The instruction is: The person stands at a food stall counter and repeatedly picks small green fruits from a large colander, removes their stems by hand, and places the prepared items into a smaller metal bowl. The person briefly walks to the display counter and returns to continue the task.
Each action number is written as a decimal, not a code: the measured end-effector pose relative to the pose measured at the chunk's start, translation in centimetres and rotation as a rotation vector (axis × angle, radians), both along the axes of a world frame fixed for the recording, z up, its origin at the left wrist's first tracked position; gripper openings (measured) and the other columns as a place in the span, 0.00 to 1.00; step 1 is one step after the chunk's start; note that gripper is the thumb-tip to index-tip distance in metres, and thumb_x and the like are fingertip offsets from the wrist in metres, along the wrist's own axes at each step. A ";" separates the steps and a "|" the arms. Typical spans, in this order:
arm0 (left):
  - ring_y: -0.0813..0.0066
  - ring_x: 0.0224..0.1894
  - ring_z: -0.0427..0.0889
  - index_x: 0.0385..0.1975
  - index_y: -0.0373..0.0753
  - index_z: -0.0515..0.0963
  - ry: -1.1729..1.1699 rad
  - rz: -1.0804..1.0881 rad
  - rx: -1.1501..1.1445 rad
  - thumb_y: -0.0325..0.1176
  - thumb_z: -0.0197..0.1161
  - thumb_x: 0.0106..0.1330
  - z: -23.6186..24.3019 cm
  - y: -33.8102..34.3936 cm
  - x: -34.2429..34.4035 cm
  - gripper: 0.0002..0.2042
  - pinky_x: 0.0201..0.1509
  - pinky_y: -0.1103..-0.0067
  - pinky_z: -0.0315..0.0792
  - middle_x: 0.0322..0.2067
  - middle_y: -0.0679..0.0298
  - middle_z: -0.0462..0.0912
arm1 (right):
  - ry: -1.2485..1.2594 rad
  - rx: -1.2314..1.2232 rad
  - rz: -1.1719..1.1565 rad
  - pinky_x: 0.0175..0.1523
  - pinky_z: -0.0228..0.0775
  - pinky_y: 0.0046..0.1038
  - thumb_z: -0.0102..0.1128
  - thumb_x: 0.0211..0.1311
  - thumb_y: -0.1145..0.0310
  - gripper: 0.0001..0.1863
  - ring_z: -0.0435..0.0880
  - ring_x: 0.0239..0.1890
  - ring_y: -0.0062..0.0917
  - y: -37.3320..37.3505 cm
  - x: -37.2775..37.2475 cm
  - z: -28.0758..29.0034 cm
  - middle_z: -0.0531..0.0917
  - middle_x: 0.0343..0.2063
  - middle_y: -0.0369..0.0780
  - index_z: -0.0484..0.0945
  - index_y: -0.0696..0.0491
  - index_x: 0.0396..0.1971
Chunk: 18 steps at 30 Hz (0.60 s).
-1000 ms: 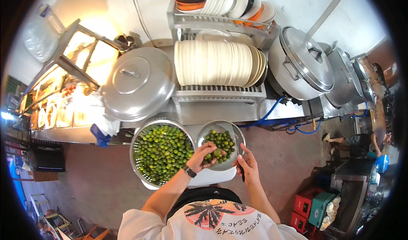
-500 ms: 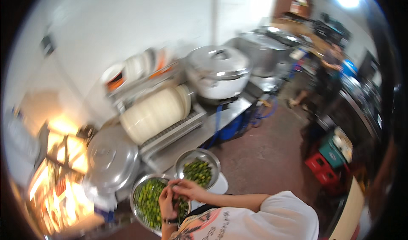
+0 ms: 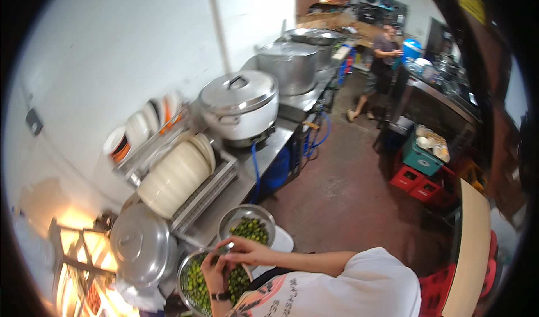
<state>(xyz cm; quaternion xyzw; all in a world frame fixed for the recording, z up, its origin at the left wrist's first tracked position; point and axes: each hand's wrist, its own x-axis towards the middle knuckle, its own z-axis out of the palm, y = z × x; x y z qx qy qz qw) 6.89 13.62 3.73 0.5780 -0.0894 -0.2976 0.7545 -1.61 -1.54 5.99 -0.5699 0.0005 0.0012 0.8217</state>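
Observation:
My left hand [image 3: 215, 271], with a dark band at its wrist, is closed above a large metal bowl [image 3: 181, 272] full of small green round pieces [image 3: 195, 283], which look like little fruits. Against its fingertips my right hand [image 3: 247, 252] pinches a small shiny metal thing [image 3: 227, 247], whose kind is too small to make out. Whatever sits between the left fingers is hidden. Just beyond my hands, a second metal bowl [image 3: 223, 223] holds darker green pieces [image 3: 250, 230], and it rests on a white base [image 3: 283, 242].
Left are a round metal lid [image 3: 141, 241] and a brightly lit rack [image 3: 73, 261]. A dish rack [image 3: 210, 196] with cream plates [image 3: 177, 179] precedes a lidded cooker [image 3: 238, 106] and large pots [image 3: 287, 67]. Crates [image 3: 424, 160] stand right; a person [image 3: 384, 59] is farther back.
The view has swung to the right, so the counter sits farther left in it. My hands stay together over the large bowl, and the shiny metal thing now shows between them.

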 end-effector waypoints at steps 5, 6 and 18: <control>0.83 0.21 0.73 0.46 0.30 0.74 0.050 -0.083 -0.131 0.23 0.63 0.57 1.3 0.0 -0.2 0.16 0.21 0.89 0.63 0.25 0.67 0.76 | -0.095 -0.107 -0.036 0.40 0.67 0.19 0.55 0.66 0.66 0.24 0.78 0.36 0.16 0.0 -1.2 2.4 0.79 0.31 0.37 0.63 0.53 0.59; 0.85 0.21 0.72 0.46 0.32 0.75 0.066 -0.080 -0.171 0.22 0.64 0.57 1.0 -0.2 -0.3 0.16 0.20 0.89 0.60 0.26 0.67 0.77 | -0.083 -0.124 -0.039 0.43 0.68 0.20 0.55 0.66 0.66 0.24 0.78 0.37 0.17 -0.1 -1.5 2.8 0.79 0.32 0.37 0.62 0.53 0.60; 0.85 0.27 0.75 0.43 0.34 0.78 -0.253 -0.039 -0.210 0.20 0.67 0.53 0.7 1.1 -0.8 0.16 0.26 0.89 0.67 0.38 0.64 0.80 | -0.017 -0.141 0.069 0.45 0.71 0.24 0.55 0.66 0.70 0.21 0.79 0.37 0.20 0.3 -2.1 4.7 0.80 0.34 0.40 0.62 0.52 0.56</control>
